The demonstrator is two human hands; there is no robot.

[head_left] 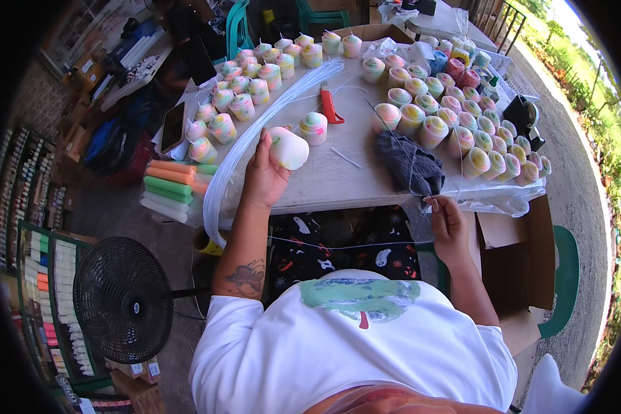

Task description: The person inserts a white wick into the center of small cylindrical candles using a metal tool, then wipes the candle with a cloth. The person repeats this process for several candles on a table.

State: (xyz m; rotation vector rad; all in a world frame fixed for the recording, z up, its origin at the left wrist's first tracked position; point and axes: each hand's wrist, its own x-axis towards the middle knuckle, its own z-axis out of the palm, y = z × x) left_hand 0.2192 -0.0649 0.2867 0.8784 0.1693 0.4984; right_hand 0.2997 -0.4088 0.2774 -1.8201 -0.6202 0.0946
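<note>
My left hand [266, 172] is closed around a white candle [289, 148] with pale coloured spots, held above the table's near edge. My right hand [450, 226] pinches a thin dark needle-like rod [393, 136], which slants up and left over a crumpled dark grey cloth [410, 162]. A pale wick cord [352, 248] stretches across my lap between the two arms; its ends are hard to make out. Just beyond the held candle stands another speckled candle [314, 129]. Behind it lies a red-handled cutter [330, 105]. A short white wick piece [346, 158] rests nearby.
A bundle of long white wicks [226, 162] curves along the table [310, 193]. Several wicked candles [242, 107] stand left, and many candles in cups [460, 142] right. Coloured wax sticks [168, 186] lie at the left corner. A black fan [123, 299] and an open cardboard box [514, 259] flank me.
</note>
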